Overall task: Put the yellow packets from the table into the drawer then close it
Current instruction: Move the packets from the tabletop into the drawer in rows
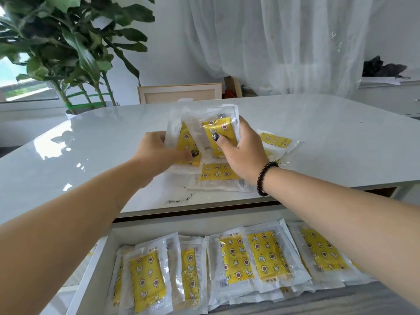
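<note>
Both hands are raised over the white tabletop (318,137), each holding yellow packets in clear wrapping. The left hand (159,151) grips one packet (181,137) from its left edge, the thumb pressed across the lower yellow part and the other fingers curled behind the wrapper, out of sight. The right hand (243,151) holds a second packet (218,135) upright, its thumb laid on the yellow front and the remaining fingers wrapped round the right side and back. The two held packets overlap one another between the hands, lifted off the surface. A dark bead bracelet (266,178) circles the right wrist. More yellow packets lie flat on the tabletop: one (216,176) just below the hands near the front edge, and another (276,140) to the right, partly hidden behind the right hand. Below the table's front edge the drawer (95,253) stands pulled open, and a row of yellow packets (250,258) already fills it, overlapping side by side from left to right; the right forearm covers part of the row. Beyond the far side of the tabletop stand a large-leaved potted plant (75,46), a pale wooden frame (179,93) and a sheer white curtain (284,42).
</note>
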### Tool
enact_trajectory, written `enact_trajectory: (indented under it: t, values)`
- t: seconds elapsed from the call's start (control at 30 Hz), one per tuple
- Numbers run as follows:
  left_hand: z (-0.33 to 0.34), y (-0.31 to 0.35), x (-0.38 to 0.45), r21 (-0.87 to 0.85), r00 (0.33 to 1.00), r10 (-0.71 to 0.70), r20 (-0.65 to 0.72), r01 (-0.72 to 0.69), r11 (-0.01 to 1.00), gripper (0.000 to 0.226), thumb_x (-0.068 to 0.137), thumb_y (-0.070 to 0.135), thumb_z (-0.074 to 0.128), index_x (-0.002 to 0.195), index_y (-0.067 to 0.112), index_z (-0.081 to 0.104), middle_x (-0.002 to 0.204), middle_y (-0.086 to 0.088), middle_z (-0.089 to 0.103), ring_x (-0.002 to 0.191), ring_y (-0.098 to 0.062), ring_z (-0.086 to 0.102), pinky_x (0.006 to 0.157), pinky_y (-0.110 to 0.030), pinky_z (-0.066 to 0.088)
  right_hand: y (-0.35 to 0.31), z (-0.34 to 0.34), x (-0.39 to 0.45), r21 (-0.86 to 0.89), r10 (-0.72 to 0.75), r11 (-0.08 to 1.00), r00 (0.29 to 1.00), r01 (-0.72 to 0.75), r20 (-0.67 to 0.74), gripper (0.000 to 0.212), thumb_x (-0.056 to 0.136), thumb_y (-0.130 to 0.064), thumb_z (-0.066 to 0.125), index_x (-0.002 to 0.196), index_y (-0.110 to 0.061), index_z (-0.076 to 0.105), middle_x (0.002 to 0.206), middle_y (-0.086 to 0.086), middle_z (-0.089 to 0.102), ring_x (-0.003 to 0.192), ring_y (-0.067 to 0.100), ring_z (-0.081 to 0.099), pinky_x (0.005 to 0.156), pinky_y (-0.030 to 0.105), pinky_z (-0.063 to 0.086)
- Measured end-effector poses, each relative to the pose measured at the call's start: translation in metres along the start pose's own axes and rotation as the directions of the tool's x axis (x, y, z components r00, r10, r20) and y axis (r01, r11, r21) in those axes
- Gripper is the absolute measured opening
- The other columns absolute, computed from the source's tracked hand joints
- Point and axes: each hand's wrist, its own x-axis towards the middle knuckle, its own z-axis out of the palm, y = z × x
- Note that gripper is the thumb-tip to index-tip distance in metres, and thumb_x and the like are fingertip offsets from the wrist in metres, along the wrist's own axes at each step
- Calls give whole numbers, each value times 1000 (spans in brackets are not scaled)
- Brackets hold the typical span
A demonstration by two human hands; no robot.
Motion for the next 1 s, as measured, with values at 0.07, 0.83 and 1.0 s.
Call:
enact_trajectory:
  t: [0.07, 0.83, 1.0]
  values:
    - [-1, 0, 1, -80, 996, 42, -75, -47, 996, 24, 67, 8, 85, 79, 23, 70, 76, 7, 73, 69, -11, 69, 64, -22, 54, -1, 0, 1, 60, 11, 998, 997, -6, -75, 27, 93, -20, 54, 119, -12, 50, 99, -2, 64, 88, 20, 63, 76, 23, 52]
    - [16, 2, -11, 5, 967, 235, -103, -236, 972, 18, 74, 18, 82, 83, 27, 70, 77, 13, 72, 66, 4, 68, 61, -13, 52, -6, 10, 3, -30, 32, 999, 991, -36, -127, 20, 95, -13, 47, 114, -12, 45, 90, 7, 60, 63, 17, 56, 49, 27, 46]
    - [5, -11, 0, -184, 942, 117, -315, -181, 966, 14, 79, 25, 79, 88, 26, 70, 82, 11, 72, 71, 0, 68, 63, -17, 53, -7, 11, -13, -202, -92, 975, 995, 97, 36, 33, 95, -8, 45, 127, -12, 41, 93, -4, 52, 75, 12, 52, 63, 25, 43]
